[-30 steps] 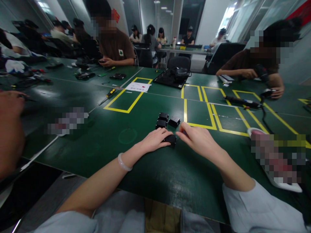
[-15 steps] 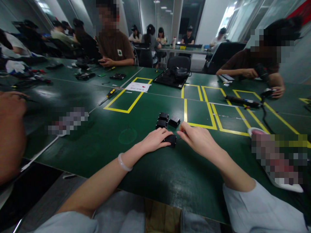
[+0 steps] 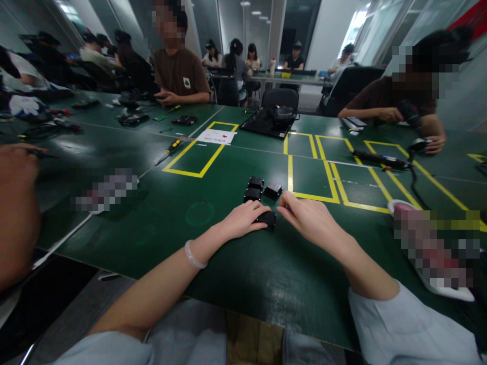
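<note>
Several small black box-shaped parts lie on the green table (image 3: 232, 268) in front of me. My left hand (image 3: 245, 218) curls over the nearest black block (image 3: 268, 219), with fingers along its far side and thumb along its near side. Just right of that block, my right hand (image 3: 304, 215) is closed, thumb against fingertips, beside its right end. What sits in that pinch, if anything, is too small to make out. Beyond my left fingers stand two more black blocks (image 3: 253, 194) in a line. Another black block (image 3: 273, 190) lies between my hands, slightly farther off.
Yellow tape outlines (image 3: 337, 200) mark the table. A screwdriver (image 3: 174, 146) and a paper sheet (image 3: 216, 136) lie left of centre, a black panel (image 3: 266, 124) at the back. Right, a white tray (image 3: 393, 204) holds blurred items. A co-worker's arm (image 3: 17, 213) reaches in from the left; others sit opposite.
My hands and the black blocks keep almost the same place. The person across the table has raised and turned their head slightly.
</note>
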The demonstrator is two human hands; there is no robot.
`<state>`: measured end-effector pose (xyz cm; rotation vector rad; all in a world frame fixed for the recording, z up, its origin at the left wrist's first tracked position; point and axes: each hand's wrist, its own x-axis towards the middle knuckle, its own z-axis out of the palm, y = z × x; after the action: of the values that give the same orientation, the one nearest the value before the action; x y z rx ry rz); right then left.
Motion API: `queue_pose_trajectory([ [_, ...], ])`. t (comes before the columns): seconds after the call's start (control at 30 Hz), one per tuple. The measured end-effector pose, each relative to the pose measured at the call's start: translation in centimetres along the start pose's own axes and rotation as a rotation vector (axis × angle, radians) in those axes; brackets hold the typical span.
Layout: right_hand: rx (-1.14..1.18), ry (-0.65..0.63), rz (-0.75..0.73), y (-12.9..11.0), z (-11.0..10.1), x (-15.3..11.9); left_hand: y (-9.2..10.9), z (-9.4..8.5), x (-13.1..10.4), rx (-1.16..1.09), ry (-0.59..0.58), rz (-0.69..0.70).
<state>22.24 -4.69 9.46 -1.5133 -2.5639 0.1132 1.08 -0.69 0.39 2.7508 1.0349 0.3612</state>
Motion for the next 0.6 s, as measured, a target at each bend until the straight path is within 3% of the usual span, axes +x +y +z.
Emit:
queue_pose_trajectory([
  [0.6, -0.015, -0.017, -0.005, 0.0, -0.07, -0.08, -0.02, 0.05, -0.01, 0.001, -0.002, -0.003],
])
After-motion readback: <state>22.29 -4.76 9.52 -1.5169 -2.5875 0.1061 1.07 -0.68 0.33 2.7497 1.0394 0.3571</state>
